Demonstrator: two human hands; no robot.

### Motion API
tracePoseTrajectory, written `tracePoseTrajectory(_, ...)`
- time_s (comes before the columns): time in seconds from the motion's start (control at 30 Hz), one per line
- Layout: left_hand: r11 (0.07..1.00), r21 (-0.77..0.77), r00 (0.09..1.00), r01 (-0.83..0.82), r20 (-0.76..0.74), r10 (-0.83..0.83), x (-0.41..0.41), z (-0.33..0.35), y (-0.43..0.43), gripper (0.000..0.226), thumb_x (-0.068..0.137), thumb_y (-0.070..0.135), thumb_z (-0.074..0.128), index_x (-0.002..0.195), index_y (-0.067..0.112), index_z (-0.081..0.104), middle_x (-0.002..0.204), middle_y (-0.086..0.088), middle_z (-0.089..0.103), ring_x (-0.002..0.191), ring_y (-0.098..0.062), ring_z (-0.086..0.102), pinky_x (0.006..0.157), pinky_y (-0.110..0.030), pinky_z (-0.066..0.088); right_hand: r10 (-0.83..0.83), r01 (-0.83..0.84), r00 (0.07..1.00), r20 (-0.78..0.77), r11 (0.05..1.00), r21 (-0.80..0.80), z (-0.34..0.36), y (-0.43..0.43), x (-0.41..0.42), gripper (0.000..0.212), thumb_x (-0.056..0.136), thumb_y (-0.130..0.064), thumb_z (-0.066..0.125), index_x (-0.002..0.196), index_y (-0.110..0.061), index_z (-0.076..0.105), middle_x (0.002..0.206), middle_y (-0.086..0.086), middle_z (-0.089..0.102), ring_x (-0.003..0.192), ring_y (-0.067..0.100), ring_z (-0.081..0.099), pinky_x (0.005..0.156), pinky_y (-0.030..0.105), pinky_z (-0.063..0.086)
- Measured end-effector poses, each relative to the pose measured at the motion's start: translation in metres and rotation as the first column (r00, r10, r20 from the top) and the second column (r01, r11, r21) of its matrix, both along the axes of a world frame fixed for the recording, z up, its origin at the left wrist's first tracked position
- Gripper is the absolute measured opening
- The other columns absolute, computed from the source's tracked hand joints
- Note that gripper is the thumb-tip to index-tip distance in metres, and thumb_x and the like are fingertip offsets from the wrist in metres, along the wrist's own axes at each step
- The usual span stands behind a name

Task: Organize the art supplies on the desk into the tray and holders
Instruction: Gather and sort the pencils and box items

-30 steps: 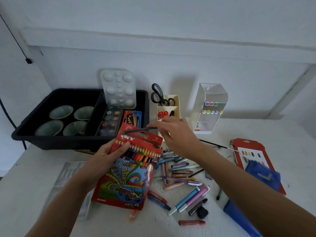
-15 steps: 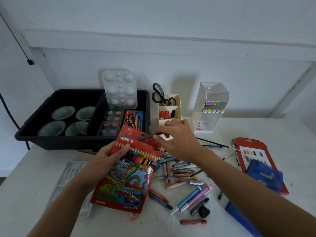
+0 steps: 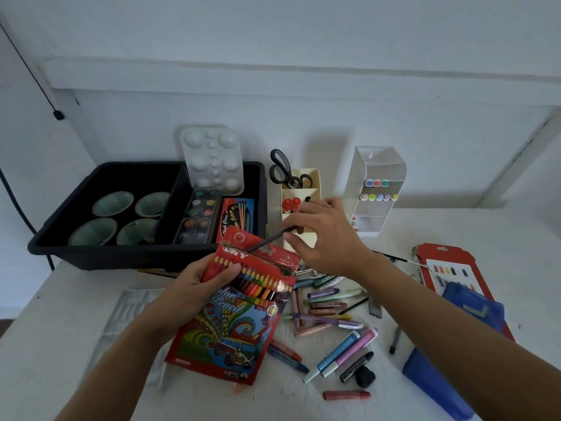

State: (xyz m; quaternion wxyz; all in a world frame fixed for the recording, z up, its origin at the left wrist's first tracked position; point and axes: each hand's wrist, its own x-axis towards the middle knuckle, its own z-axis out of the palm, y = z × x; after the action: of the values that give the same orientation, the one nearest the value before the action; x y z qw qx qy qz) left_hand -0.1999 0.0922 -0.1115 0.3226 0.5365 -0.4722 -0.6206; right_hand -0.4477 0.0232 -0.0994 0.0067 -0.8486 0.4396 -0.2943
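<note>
left hand [image 3: 194, 287] grips pencil box [image 3: 224, 329] | right hand [image 3: 328, 238] pinches dark pencil [image 3: 267, 241], probably | tip at box mouth

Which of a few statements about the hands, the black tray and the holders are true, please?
1. The left hand grips the red cardboard box of coloured pencils. True.
2. The right hand holds nothing. False: it pinches a thin dark pencil.
3. The black plastic tray holds four pale green cups in its left compartment. True.
4. The black-handled scissors lie flat on the desk. False: they stand in the cream desk holder.
5. Every crayon is put away. False: many crayons lie loose on the white desk.
</note>
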Motion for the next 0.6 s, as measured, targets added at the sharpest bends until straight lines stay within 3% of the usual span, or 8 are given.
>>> tracePoseTrajectory(0.13, 1.000, -0.002, 1.000, 0.022, 0.012, -0.022, -0.003, 0.002, -0.002, 0.032, 0.094, 0.034, 0.063, 0.123, 0.021, 0.059, 0.108, -0.009, 0.076, 0.096, -0.033, 0.075, 0.088, -0.052, 0.058, 0.058, -0.058, 0.998, -0.035, 0.998, -0.013, 0.003, 0.000, 0.008, 0.013, 0.089, -0.036, 0.063, 0.094, -0.029, 0.072, 0.086, -0.023, 0.049, 0.087, 0.001, 0.040, 0.085, 0.038, 0.032)
tracePoseTrajectory(0.23, 0.999, -0.001, 0.999, 0.049, 0.013, -0.049, -0.006, 0.001, -0.003, 0.034, 0.093, 0.036, 0.063, 0.124, 0.021, 0.059, 0.110, -0.009, 0.076, 0.097, -0.033, 0.075, 0.090, -0.053, 0.058, 0.125, -0.127, 0.989, -0.075, 0.992, -0.024, 0.006, -0.001, 0.014, 0.015, 0.089, -0.037, 0.061, 0.095, -0.028, 0.071, 0.089, -0.017, 0.058, 0.089, 0.009, 0.049, 0.088, 0.042, 0.034)
tracePoseTrajectory(0.37, 0.998, 0.024, 0.998, 0.060, -0.021, -0.059, -0.009, -0.003, -0.004, 0.033, 0.094, 0.035, 0.062, 0.124, 0.022, 0.059, 0.110, -0.012, 0.076, 0.098, -0.035, 0.075, 0.091, -0.055, 0.056, 0.177, -0.180, 0.978, -0.107, 0.983, -0.025, 0.009, -0.001, 0.022, 0.020, 0.088, -0.037, 0.064, 0.104, -0.027, 0.070, 0.096, -0.011, 0.067, 0.094, 0.013, 0.055, 0.095, 0.037, 0.031)
tracePoseTrajectory(0.5, 0.999, 0.033, 0.996, -0.036, -0.085, 0.039, -0.009, -0.008, -0.002, 0.030, 0.094, 0.030, 0.062, 0.122, 0.020, 0.062, 0.106, -0.015, 0.076, 0.094, -0.038, 0.075, 0.083, -0.050, 0.059, 0.021, -0.020, 0.999, 0.048, 0.999, -0.027, -0.003, 0.002, 0.029, 0.042, 0.083, -0.053, 0.071, 0.115, -0.025, 0.067, 0.115, -0.003, 0.058, 0.113, 0.018, 0.047, 0.103, 0.040, 0.037)
tracePoseTrajectory(0.6, 0.996, 0.056, 0.992, -0.072, -0.100, 0.078, -0.008, -0.014, -0.001, 0.029, 0.093, 0.031, 0.063, 0.120, 0.021, 0.063, 0.106, -0.015, 0.076, 0.094, -0.039, 0.075, 0.085, -0.051, 0.058, -0.158, 0.059, 0.915, 0.371, 0.962, 0.265, -0.011, 0.008, 0.035, 0.050, 0.081, -0.047, 0.077, 0.122, -0.024, 0.061, 0.129, -0.002, 0.043, 0.119, 0.014, 0.045, 0.104, 0.032, 0.045)
